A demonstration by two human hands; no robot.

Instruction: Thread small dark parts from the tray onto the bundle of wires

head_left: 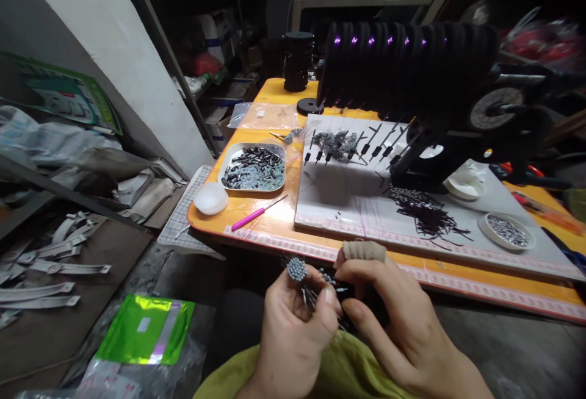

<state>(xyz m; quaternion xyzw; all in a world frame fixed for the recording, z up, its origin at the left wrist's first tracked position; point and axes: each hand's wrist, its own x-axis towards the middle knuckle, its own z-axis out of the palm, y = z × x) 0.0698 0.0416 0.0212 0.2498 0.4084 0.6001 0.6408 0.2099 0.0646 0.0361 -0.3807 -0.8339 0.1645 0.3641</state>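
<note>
My left hand (295, 326) is closed round a bundle of small grey metal pieces (296, 269) whose ends stick up above the fist. My right hand (394, 313) is closed too, its fingers pinched against the left hand on some small dark parts (332, 282) that I cannot make out clearly. A beige finger cot (364, 251) covers one right fingertip. Both hands sit over my lap, just below the front edge of the orange table (274, 219).
On the table lie a grey work board (361, 204) with black pins, a pile of dark thin rods (425, 213), a tray of small cylinders (254, 168), a white lid (210, 197), a pink-handled tool (254, 215), a dish of beads (506, 230). Black spools (403, 69) hang above. Green pouch (146, 329) lower left.
</note>
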